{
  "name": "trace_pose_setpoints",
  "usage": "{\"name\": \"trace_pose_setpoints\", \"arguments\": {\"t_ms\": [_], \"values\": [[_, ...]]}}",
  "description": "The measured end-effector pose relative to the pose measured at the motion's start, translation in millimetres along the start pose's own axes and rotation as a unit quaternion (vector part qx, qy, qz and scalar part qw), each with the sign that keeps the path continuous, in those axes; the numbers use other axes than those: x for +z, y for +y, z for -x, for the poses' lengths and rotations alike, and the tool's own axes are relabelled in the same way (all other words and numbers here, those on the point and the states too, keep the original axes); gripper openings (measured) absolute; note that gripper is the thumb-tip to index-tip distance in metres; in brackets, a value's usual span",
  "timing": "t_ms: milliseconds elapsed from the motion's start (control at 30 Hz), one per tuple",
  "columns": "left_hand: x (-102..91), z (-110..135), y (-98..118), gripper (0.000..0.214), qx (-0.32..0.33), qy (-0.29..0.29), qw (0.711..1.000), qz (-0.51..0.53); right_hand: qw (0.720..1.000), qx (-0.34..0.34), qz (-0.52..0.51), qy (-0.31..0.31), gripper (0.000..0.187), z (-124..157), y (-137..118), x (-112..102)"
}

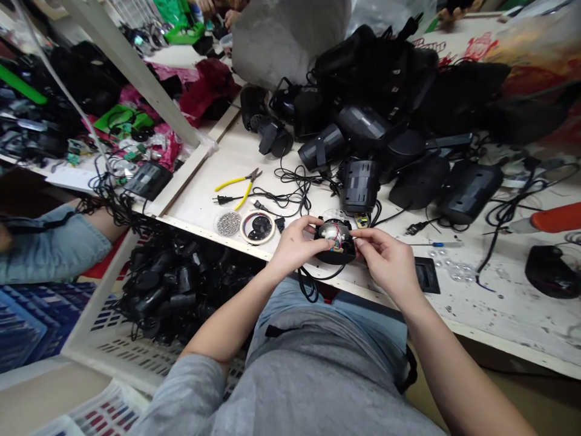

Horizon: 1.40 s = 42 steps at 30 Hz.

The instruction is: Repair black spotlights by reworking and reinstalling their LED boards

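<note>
At the front edge of the bench sits an opened black device housing (334,255), with a silvery dome and thin red wires inside. My left hand (297,245) grips its left side, thumb over the near part. At the right rim, my right hand (385,257) has its thumb and index finger pinched together; what is between them is too small to make out. A black cable loop (309,287) hangs below the housing over the bench edge. Just behind stands a ribbed black cylindrical housing (359,184).
Yellow-handled cutters (247,188), a dish of screws (228,223) and a tape roll (245,233) with black discs inside lie left. Black housings (367,124) are heaped behind. Clear lenses (460,270) and an orange-handled tool (556,218) lie right. A crate (102,357) stands below.
</note>
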<state>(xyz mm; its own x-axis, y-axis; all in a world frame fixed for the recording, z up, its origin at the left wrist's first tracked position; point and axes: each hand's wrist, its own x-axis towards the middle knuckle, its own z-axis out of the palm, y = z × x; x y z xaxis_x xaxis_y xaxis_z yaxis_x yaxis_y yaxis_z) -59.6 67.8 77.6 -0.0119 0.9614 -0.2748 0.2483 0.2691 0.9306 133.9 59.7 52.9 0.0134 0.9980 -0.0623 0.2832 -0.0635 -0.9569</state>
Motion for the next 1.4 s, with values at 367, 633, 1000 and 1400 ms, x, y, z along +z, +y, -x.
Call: {"name": "trace_pose_setpoints", "arguments": {"t_ms": [367,633,1000,1400], "values": [[2.0,-0.7,-12.4,0.045,0.059,-0.004,0.998,-0.036,0.997,-0.013,0.079,-0.01,0.027,0.9,1.0,-0.5],[7.1,0.4,-22.3,0.053,0.077,0.013,0.997,-0.031,0.988,-0.021,0.149,-0.014,0.026,-1.8,-3.0,-1.1],[0.5,-6.3,-5.6,0.041,0.008,0.01,1.0,0.005,0.985,-0.028,0.171,-0.013,0.029,-3.3,-18.3,-4.1],[2.2,-2.5,-20.2,0.038,0.092,-0.021,0.994,-0.05,0.968,-0.085,0.234,-0.037,0.018,-3.2,-3.3,-1.3]]}}
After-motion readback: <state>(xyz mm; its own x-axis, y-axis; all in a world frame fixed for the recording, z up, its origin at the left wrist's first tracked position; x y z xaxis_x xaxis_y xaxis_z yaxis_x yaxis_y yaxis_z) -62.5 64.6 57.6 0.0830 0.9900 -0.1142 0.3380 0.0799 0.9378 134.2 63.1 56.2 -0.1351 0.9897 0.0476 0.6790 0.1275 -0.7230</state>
